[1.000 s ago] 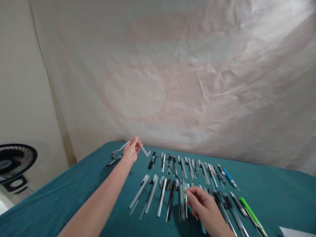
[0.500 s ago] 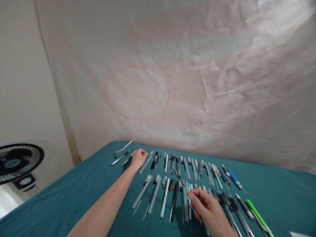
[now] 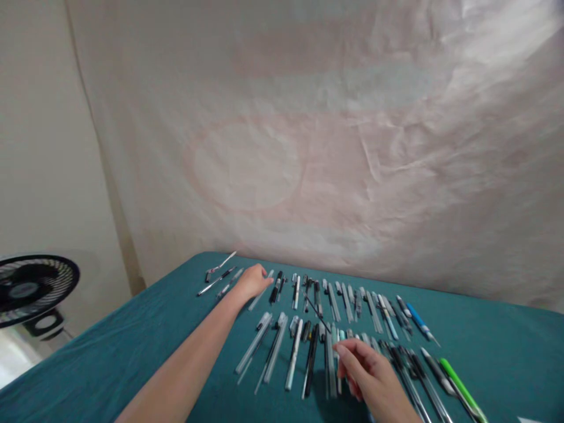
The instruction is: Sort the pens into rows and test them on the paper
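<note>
My right hand (image 3: 368,373) pinches a thin dark pen refill (image 3: 318,312) between thumb and fingertips. The refill slants up and to the left above two rows of pen parts. Farther back on the left, my left hand (image 3: 255,281) reaches over a clear pen barrel (image 3: 259,298) in the back row. Its thumb and fingers are a little apart around the barrel's upper end, and I cannot make out a firm hold. Just right of it is a black pen part (image 3: 275,286). Clear barrels with caps (image 3: 275,349) are in the front row.
A green cloth (image 3: 145,346) covers the table. Several pens (image 3: 215,281) lie at the far left, a blue pen (image 3: 420,321) and a green pen (image 3: 460,385) at the right. A black fan (image 3: 37,288) stands beyond the left edge, and a pale sheet (image 3: 352,147) hangs behind.
My left hand has shifted slightly to the right, onto the clear barrel in the back row. My right hand keeps its pinch on the refill and has barely moved.
</note>
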The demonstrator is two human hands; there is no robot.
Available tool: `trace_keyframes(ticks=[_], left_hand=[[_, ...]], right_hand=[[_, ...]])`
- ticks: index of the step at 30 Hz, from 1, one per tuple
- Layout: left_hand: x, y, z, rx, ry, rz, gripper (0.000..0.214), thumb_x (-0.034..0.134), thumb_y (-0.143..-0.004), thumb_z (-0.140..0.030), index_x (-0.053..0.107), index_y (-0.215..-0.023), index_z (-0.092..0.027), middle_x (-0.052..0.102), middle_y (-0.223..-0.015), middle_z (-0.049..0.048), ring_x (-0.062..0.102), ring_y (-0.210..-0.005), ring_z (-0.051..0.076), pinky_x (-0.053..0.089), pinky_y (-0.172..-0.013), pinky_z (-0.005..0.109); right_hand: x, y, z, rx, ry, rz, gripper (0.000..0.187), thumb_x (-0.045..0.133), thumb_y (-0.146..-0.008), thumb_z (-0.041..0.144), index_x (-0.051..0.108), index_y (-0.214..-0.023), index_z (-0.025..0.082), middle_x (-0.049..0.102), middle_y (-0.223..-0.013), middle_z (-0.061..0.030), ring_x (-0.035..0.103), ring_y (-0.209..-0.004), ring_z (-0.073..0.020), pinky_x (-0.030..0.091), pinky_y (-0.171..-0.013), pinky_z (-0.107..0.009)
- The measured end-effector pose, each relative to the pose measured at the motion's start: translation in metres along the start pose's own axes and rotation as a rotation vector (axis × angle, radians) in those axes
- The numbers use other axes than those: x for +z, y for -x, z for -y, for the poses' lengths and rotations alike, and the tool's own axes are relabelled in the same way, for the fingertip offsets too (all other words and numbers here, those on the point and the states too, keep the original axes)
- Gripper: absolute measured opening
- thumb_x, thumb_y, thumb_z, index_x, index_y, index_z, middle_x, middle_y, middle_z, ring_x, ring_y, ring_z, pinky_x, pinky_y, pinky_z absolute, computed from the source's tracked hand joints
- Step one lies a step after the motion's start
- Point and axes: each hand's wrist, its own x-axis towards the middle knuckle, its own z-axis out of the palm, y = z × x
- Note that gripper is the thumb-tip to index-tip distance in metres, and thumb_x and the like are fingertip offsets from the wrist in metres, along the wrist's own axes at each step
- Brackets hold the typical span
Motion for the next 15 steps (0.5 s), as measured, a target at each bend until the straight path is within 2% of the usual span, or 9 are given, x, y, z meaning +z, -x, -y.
trace_keyframes(ticks=[3,4,5,6,8,11,15], left_hand=[[-0.002,0.027,-0.037,0.100,0.081,0.251,0.030,0.066,-0.061,-0.037,0.065,-0.083,-0.017,0.066,-0.077,0.0013,0.058,-0.071,0.015,0.039,-0.061,0.021],[0.002,0.037,-0.049,0.138,0.126,0.376,0.035,0.067,-0.059,-0.040,0.065,-0.086,-0.018,0.066,-0.075,0.0001,0.057,-0.066,0.013,0.039,-0.057,0.020],[0.008,0.048,-0.059,0.194,0.248,0.586,0.041,0.066,-0.062,-0.041,0.063,-0.095,-0.017,0.065,-0.080,0.0013,0.056,-0.065,0.012,0.038,-0.056,0.019],[0.017,0.057,-0.068,0.225,0.369,0.719,0.045,0.064,-0.065,-0.042,0.060,-0.101,-0.017,0.064,-0.083,0.0021,0.054,-0.063,0.010,0.038,-0.054,0.019],[0.037,0.073,-0.081,0.256,0.541,0.735,0.042,0.055,-0.072,-0.045,0.059,-0.100,-0.014,0.062,-0.080,0.0027,0.050,-0.058,0.008,0.035,-0.049,0.018],[0.063,0.084,-0.088,0.247,0.723,0.631,0.035,0.047,-0.078,-0.043,0.058,-0.090,-0.013,0.061,-0.084,0.0038,0.046,-0.054,0.005,0.033,-0.048,0.017],[0.075,0.078,-0.086,0.267,0.747,0.523,0.031,0.043,-0.080,-0.039,0.056,-0.084,-0.011,0.062,-0.082,0.0048,0.046,-0.054,0.005,0.036,-0.051,0.016]], right_hand=[[0.000,-0.002,0.005,0.021,-0.076,-0.048,0.034,0.050,-0.077,0.049,0.055,-0.076,0.015,0.053,-0.058,0.0024,0.039,-0.040,-0.0046,0.026,-0.038,-0.017],[-0.001,-0.003,0.007,0.026,-0.098,-0.069,0.034,0.051,-0.077,0.049,0.054,-0.074,0.016,0.052,-0.058,0.0027,0.038,-0.040,-0.0043,0.026,-0.038,-0.017],[-0.001,-0.004,0.009,0.028,-0.114,-0.085,0.034,0.051,-0.077,0.049,0.053,-0.072,0.016,0.052,-0.057,0.0030,0.036,-0.039,-0.0039,0.025,-0.038,-0.017],[-0.001,-0.004,0.010,0.026,-0.120,-0.094,0.034,0.051,-0.077,0.049,0.053,-0.072,0.016,0.051,-0.057,0.0033,0.035,-0.039,-0.0035,0.024,-0.038,-0.017],[-0.002,-0.004,0.011,0.016,-0.113,-0.093,0.033,0.052,-0.077,0.048,0.053,-0.073,0.016,0.050,-0.056,0.0037,0.033,-0.039,-0.0030,0.023,-0.038,-0.016],[-0.003,-0.004,0.009,-0.008,-0.092,-0.075,0.032,0.051,-0.077,0.048,0.053,-0.075,0.016,0.050,-0.055,0.0042,0.033,-0.038,-0.0029,0.021,-0.037,-0.016],[-0.002,-0.004,0.005,-0.038,-0.034,-0.055,0.035,0.050,-0.078,0.049,0.053,-0.074,0.015,0.053,-0.055,0.0029,0.035,-0.037,-0.0027,0.023,-0.036,-0.016]])
